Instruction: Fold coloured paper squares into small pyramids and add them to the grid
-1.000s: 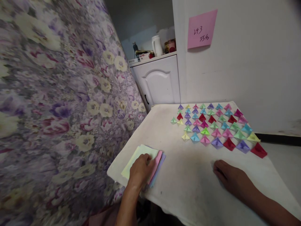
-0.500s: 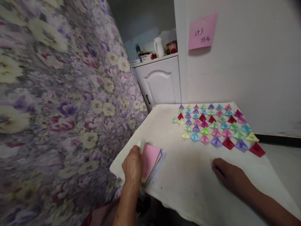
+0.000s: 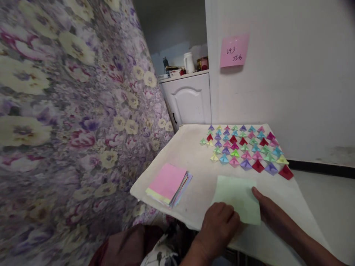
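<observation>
one flowered cloth (image 3: 69, 111) fills the whole left side of the view, hanging just beside the left edge of the desk (image 3: 191, 155). on the near left part of the desk lies a stack of coloured paper (image 3: 168, 183), pink sheet on top, its edges fanned a little towards the right. far behind it stands a white cabinet (image 3: 188, 98) with a white jug (image 3: 189, 62) on its top.

right of the stack, at the near edge of the desk, the left hand (image 3: 219, 229) rests with curled fingers over the near left corner of a pale green sheet (image 3: 237, 197); i cannot tell whether it pinches the paper or only presses on it. the green sheet lies flat on the desk, apart from the stack, between the two hands.

further away, rows of small folded paper pieces (image 3: 244, 151) in many colours stand on the far right part of the desk, near the wall, well apart from the green sheet. above them a pink note (image 3: 234, 50) sticks to the wall.

the right hand (image 3: 267, 210) lies on the desk with its fingers stretched out, loose, the fingertips touching the right edge of the green sheet.
</observation>
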A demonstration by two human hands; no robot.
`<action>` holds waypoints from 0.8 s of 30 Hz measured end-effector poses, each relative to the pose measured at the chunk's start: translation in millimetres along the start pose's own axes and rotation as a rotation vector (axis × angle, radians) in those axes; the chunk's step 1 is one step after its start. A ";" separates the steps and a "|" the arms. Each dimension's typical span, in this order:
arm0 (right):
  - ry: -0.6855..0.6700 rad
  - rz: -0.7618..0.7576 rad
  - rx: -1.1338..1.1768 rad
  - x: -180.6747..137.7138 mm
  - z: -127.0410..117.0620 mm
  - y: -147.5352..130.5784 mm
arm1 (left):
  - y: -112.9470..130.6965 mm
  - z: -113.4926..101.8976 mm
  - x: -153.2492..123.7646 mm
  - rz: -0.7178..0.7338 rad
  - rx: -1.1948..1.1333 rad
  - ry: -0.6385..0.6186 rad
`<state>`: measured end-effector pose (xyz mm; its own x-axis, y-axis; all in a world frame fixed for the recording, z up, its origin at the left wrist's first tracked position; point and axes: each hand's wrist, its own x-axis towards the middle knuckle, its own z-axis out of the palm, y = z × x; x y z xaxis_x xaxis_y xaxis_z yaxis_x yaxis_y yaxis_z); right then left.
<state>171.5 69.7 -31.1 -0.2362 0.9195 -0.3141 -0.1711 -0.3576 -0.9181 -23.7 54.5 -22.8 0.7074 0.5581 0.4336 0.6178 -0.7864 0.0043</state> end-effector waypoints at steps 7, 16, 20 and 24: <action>0.219 -0.163 -0.144 -8.4 -24.9 24.7 | 23.7 23.5 1.5 0.008 -0.116 -0.041; 0.101 -0.197 -0.011 -9.7 -25.4 -2.4 | 9.9 -6.5 -12.8 -0.711 -0.809 0.219; 0.006 -0.173 0.035 -17.6 -16.9 -12.7 | 1.1 -17.4 -1.0 -1.117 -1.272 0.372; -0.043 -0.154 0.037 -20.1 -12.7 -10.6 | 0.0 -13.3 12.4 -1.060 -1.538 0.239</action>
<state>190.2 57.1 -18.1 -0.2447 0.9564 -0.1593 -0.2436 -0.2197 -0.9447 -19.5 57.9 -5.4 0.1499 0.9701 -0.1911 -0.1927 0.2182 0.9567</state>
